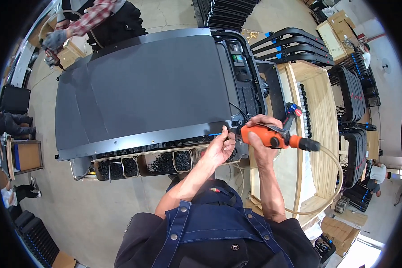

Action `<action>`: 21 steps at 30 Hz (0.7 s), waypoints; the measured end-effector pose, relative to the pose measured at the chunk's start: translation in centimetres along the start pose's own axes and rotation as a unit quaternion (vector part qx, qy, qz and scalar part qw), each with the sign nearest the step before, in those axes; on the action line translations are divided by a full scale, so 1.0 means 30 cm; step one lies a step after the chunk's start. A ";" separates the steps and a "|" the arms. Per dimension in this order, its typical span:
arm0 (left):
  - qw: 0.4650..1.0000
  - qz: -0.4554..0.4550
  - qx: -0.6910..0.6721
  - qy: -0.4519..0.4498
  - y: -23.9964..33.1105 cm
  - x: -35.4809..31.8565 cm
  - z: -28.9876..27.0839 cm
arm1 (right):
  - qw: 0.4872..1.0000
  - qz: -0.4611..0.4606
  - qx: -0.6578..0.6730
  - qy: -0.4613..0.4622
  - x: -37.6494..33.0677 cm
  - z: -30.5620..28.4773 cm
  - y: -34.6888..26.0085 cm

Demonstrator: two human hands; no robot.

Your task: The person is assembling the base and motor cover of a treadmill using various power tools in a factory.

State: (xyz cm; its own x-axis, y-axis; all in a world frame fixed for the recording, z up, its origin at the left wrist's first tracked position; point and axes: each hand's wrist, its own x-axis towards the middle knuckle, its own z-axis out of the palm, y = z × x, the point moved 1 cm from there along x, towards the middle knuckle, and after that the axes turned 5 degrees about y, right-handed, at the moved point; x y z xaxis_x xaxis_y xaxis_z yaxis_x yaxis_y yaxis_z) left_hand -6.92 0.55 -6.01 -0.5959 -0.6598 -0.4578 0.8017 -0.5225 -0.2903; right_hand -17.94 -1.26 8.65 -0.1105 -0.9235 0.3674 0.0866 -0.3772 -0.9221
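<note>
My right hand (262, 145) is wrapped round an orange air screwdriver (272, 137), held sideways with its nose pointing left and a pale hose running from its black rear end. My left hand (219, 149) is closed at the tool's nose, thumb up against the end of a grey metal side rail (165, 136); what its fingers pinch is hidden. The rail runs along the near side of a treadmill with a wide dark belt (156, 85). Right of the belt lies the open black motor bay (245, 96), with a cable in it.
Bins of black screws (182, 161) hang under the near rail. A wooden crate (317, 89) at the right holds black parts and a second red-and-blue power tool (294, 110). A co-worker's gloved hand (56, 39) holds a drill at the far left corner. Black frames (295, 44) are stacked behind.
</note>
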 end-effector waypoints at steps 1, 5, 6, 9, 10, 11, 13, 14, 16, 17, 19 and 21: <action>1.000 0.008 -0.018 0.012 -0.007 -0.001 -0.012 | 0.999 0.007 -0.032 -0.019 0.003 0.010 -0.001; 0.993 0.051 0.104 -0.031 -0.003 -0.027 -0.054 | 0.993 0.012 -0.045 -0.105 0.046 0.063 -0.012; 0.987 0.065 0.148 -0.006 -0.007 -0.045 -0.072 | 0.983 -0.030 -0.091 -0.159 0.055 0.066 -0.015; 0.977 0.058 0.191 0.074 -0.017 -0.087 -0.080 | 0.961 -0.068 -0.138 -0.228 0.058 0.096 -0.040; 0.976 0.057 0.194 0.076 -0.016 -0.107 -0.079 | 0.968 -0.075 -0.140 -0.193 0.043 0.101 -0.035; 0.977 0.058 0.192 0.074 -0.005 -0.109 -0.076 | 0.974 -0.082 -0.142 -0.157 0.028 0.103 -0.021; 0.975 0.057 0.206 0.063 0.016 -0.109 -0.073 | 0.997 -0.015 -0.062 -0.037 0.008 0.109 0.006; 0.976 0.056 0.202 0.057 0.022 -0.113 -0.078 | 0.998 0.019 -0.064 -0.007 0.005 0.097 0.011; 0.974 0.062 0.212 0.056 0.024 -0.119 -0.081 | 0.997 0.023 -0.044 0.050 0.023 0.089 0.039; 0.970 0.067 0.227 0.056 0.021 -0.124 -0.078 | 0.996 0.024 -0.039 0.073 0.038 0.092 0.044; 0.960 0.081 0.263 0.047 0.007 -0.138 -0.094 | 0.993 0.046 -0.056 0.091 0.044 0.100 0.048; 0.948 0.097 0.300 0.041 -0.003 -0.157 -0.118 | 0.991 -0.049 -0.054 -0.109 0.039 0.115 0.055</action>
State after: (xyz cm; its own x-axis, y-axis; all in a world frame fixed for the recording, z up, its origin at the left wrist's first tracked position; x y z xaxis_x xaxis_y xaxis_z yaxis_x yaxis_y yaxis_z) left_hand -4.02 5.63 -6.81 -0.4146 -0.7439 -0.5241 0.7101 -0.6247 0.3250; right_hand -14.53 -3.21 7.99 0.1042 -0.8807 0.4620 -0.0219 -0.4664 -0.8843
